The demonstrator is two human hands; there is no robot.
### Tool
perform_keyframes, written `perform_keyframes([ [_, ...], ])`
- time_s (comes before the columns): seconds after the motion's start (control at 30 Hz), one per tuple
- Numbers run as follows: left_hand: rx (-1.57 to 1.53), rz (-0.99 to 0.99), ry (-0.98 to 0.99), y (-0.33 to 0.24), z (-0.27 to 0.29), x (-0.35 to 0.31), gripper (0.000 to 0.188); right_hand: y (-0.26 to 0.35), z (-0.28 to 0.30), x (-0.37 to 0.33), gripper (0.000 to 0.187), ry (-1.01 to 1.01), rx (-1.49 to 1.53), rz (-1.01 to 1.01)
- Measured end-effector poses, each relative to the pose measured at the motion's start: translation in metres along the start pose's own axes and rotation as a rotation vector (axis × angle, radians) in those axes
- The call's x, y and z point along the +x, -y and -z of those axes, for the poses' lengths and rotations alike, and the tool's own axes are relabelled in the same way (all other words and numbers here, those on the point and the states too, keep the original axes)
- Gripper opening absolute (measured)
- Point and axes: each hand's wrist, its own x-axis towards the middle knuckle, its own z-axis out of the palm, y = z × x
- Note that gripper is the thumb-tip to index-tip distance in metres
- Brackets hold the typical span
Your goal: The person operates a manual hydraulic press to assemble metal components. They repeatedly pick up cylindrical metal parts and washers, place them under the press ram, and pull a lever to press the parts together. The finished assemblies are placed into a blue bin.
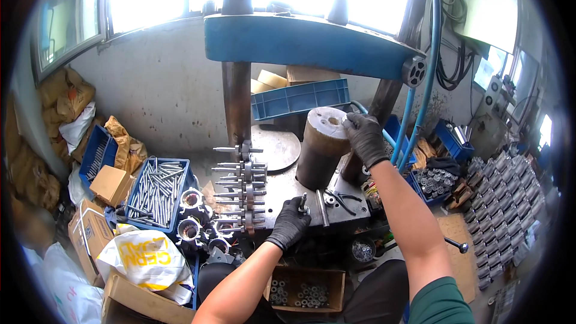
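Note:
My gloved left hand is closed round a small shiny metal shaft, whose end sticks up by the thumb above the press table. At the top rim of a tall, thick steel cylinder is my gloved right hand, its fingers drawn together; what they pinch, if anything, is too small to make out. The cylinder stands upright and has a hole in its top face. Pliers with dark handles and a short metal rod lie between the left hand and the cylinder.
Rotors on shafts are stacked left of my left hand. A blue press beam spans overhead between posts. Further left, a blue bin holds metal shafts. A cardboard box with small round parts sits below. Metal cylinders are piled at right.

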Motion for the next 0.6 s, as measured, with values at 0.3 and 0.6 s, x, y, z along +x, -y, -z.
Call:
perform_keyframes([
  [0.3,-0.069,-0.071,-0.009,0.027,-0.006,0.0,0.072,0.013,0.052,-0.065,0.028,-0.08,0.14,0.01],
  [0.6,-0.38,-0.126,-0.085,0.017,-0.014,-0.011,0.07,0.024,0.086,-0.212,0.018,0.529,0.357,-0.02],
])
